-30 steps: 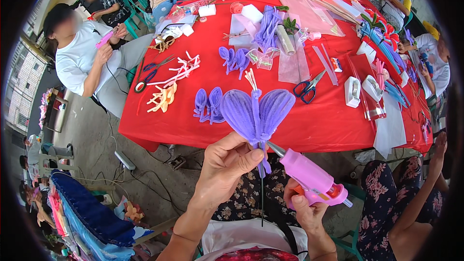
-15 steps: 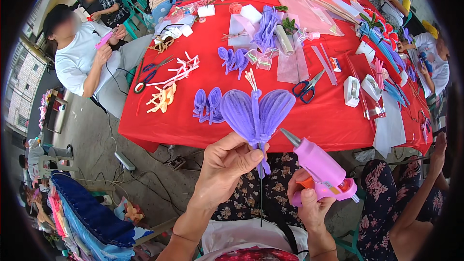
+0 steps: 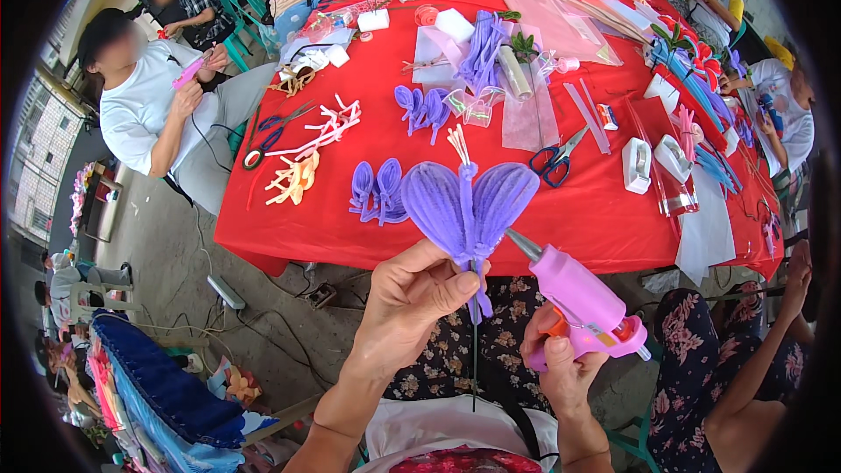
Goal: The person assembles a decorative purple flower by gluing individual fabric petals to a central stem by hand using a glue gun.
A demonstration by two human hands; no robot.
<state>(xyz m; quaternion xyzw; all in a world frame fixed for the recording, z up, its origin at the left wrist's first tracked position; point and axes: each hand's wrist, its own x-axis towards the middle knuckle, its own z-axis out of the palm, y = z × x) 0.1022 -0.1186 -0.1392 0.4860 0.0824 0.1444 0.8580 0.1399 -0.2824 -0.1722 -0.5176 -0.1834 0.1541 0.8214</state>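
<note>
My left hand (image 3: 410,302) pinches the base of a purple pipe-cleaner flower (image 3: 471,206), held upright above my lap. Two broad petals fan out from it, pale stamens (image 3: 458,144) poke from the top, and a thin dark stem (image 3: 475,368) hangs below. A pink hot glue gun (image 3: 583,298) with an orange trigger is gripped in my right hand (image 3: 561,359). Its metal nozzle points up and left, and the tip is at the lower edge of the right petal; whether it touches cannot be made out.
On the red-covered table (image 3: 324,228) lie purple petals (image 3: 377,193), blue-handled scissors (image 3: 557,158), peach pipe-cleaner pieces (image 3: 293,180), tape dispensers (image 3: 638,165) and more scissors (image 3: 273,136). A co-worker (image 3: 149,96) sits at the left with another glue gun. A power strip (image 3: 226,292) and cables lie on the floor.
The glue gun has shifted slightly left and down, its nozzle nearer the right petal, and my finger covers more of its orange trigger. The flower has moved slightly right.
</note>
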